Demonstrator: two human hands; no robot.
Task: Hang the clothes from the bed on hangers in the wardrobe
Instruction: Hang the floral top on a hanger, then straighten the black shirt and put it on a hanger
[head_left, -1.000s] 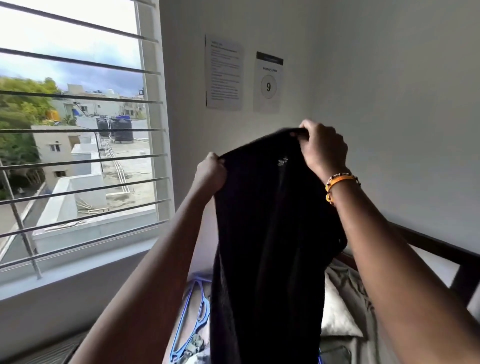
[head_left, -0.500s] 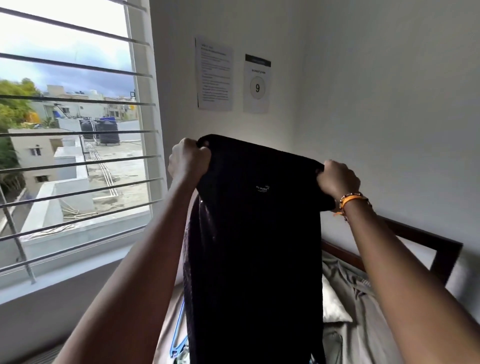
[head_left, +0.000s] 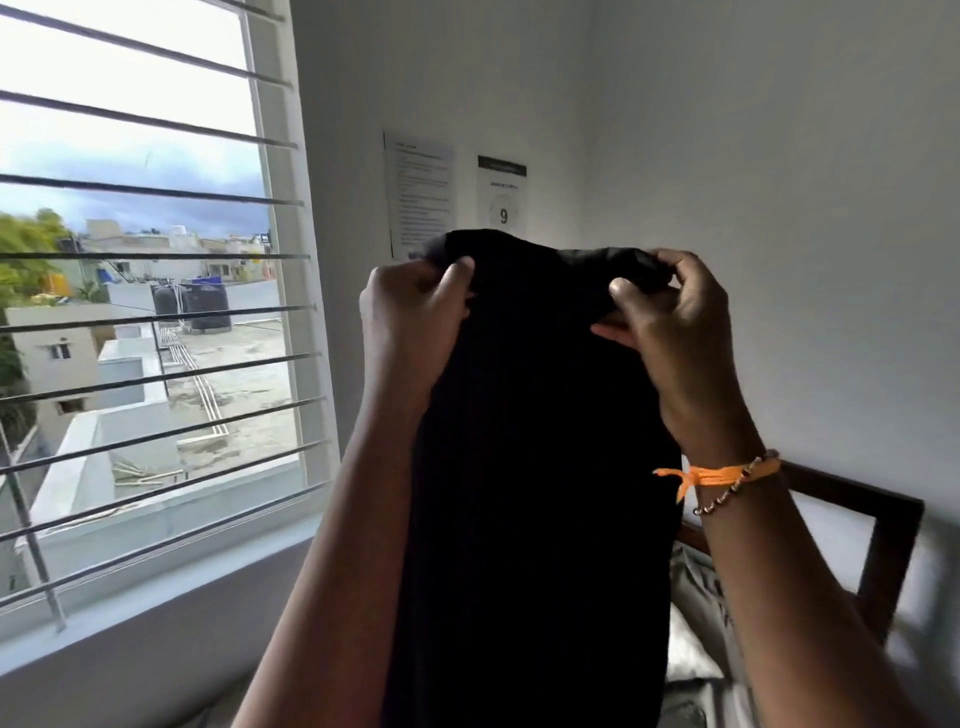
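Left hand (head_left: 415, 306): pinching black garment (head_left: 540, 467) top edge, nearer right hand (head_left: 670, 322) than before.
Right hand: likewise pinching.
Meaning: folding, hanger next.

My arms are bare to the elbow; an orange thread band (head_left: 727, 474) and a beaded bracelet (head_left: 727, 499) circle my right wrist.

Left hand (head_left: 410, 306): raised, fingers curled, thumb pinching the black garment (head_left: 535, 467) at its top edge.
Right hand (head_left: 675, 332): raised level, thumb and fingers apparently pinching the same edge.
Forearms: both angled upward.
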